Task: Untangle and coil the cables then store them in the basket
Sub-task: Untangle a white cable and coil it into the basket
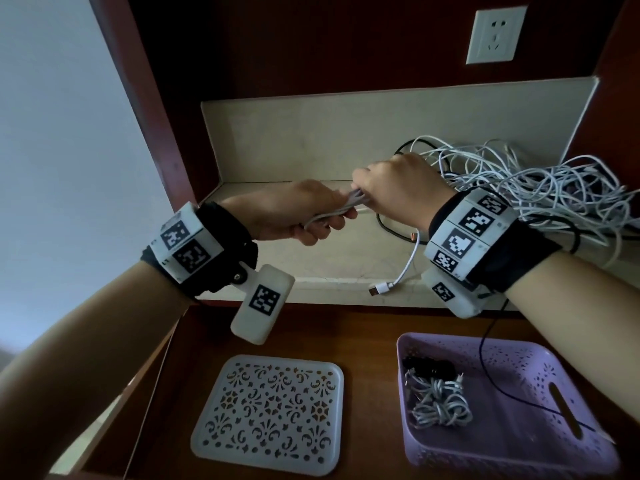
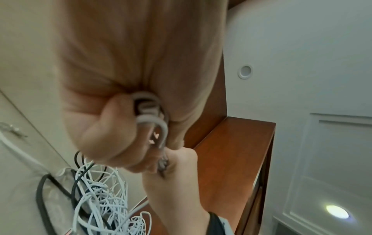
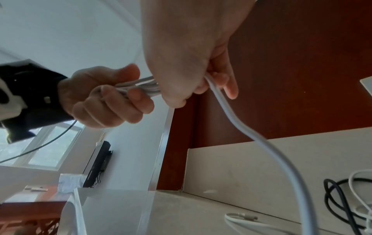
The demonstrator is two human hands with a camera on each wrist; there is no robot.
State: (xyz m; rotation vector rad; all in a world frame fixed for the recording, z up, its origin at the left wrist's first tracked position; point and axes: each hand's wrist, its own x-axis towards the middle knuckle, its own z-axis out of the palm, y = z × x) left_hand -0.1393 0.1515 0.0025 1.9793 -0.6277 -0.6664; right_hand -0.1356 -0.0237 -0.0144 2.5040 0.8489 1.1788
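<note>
Above the pale shelf (image 1: pixel 284 147), the left hand (image 1: pixel 294 213) has its fingers curled round a folded bundle of white cable (image 1: pixel 332 213), and the right hand (image 1: pixel 398 192) grips the same bundle's right end. The cable's loose tail hangs down to a USB plug (image 1: pixel 379 289). A tangled cable heap (image 1: pixel 540 188) lies far right. The purple basket (image 1: pixel 519 459), near right, holds what look like two coiled cables (image 1: pixel 438 403); a white lid (image 1: pixel 266 414) lies left of it.
</note>
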